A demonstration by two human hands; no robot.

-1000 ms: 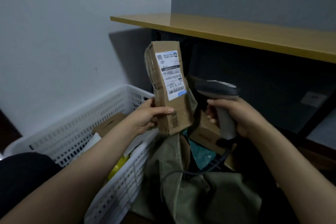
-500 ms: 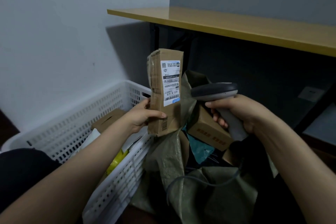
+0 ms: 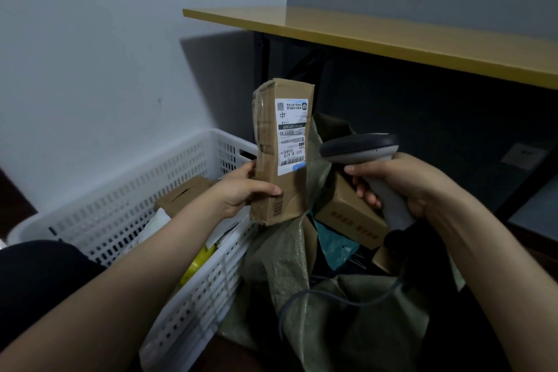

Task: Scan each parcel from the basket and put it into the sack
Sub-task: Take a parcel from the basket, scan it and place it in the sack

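You straightened the long brown cardboard parcel point(image 3: 282, 157) in your left hand point(image 3: 240, 194) from a leftward lean to nearly upright. Your right hand point(image 3: 404, 184) tipped the grey handheld barcode scanner point(image 3: 359, 145): its handle went from vertical to slanted, and its head levelled beside the white label point(image 3: 292, 136).

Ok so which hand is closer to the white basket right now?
Left. The left hand, gripping the parcel, is right over the basket near its corner; the right hand, holding the scanner, is farther off, above the sack.
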